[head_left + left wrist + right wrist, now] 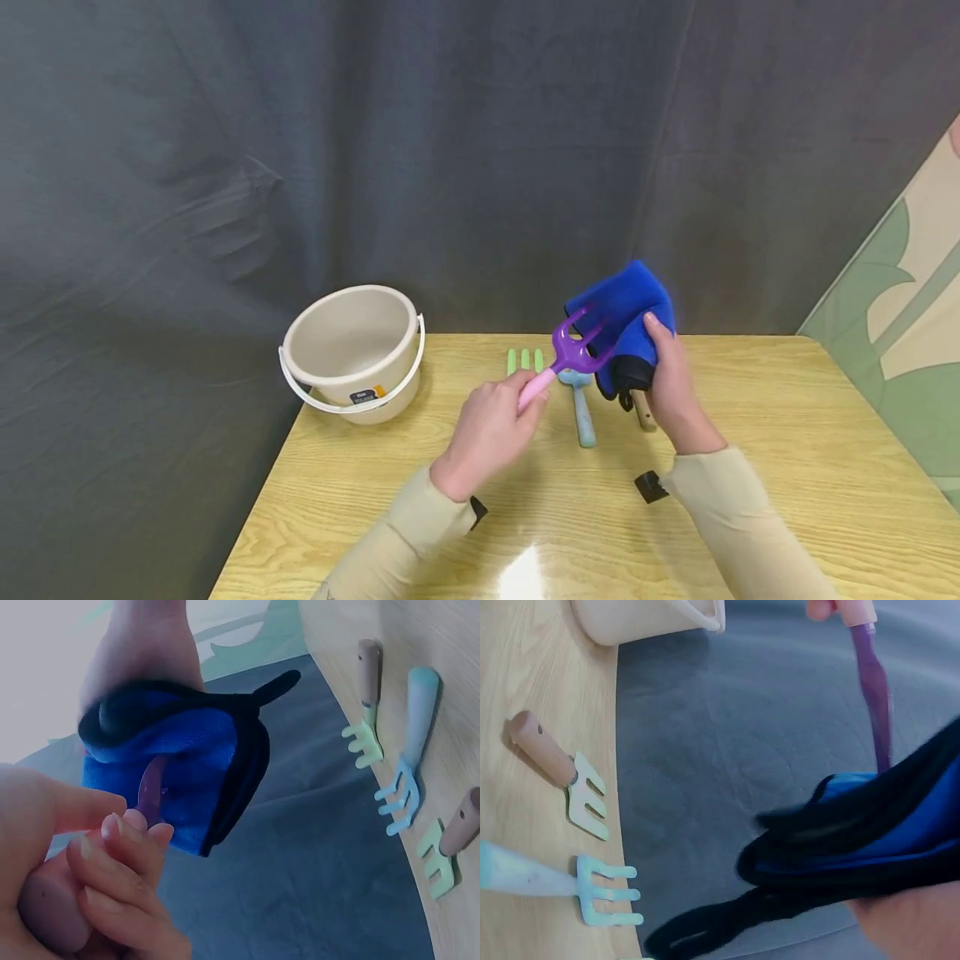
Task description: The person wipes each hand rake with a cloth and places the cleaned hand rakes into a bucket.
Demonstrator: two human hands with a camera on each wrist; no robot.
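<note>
Meanwhile left hand [486, 433] pinches the purple fork [572, 350], tines against the blue cloth [622, 321] clutched by right hand [672, 385].

Glossy plastic fork [573, 350], fuzzy blue cloth [622, 321], shiny wood-grain table [787, 467]

Long beige sleeves [420, 525] with black wrist straps [649, 486].

Both arms are reaching forward in beige sleeves, forearms angling toward each other. The left hand [487, 429] is curling its fingers [112, 855] and thumb in a grip, knuckles up. Just to its right, slightly higher, the right hand [671, 387] is clasping with the thumb pressing on top, wrist bending inward.
</note>
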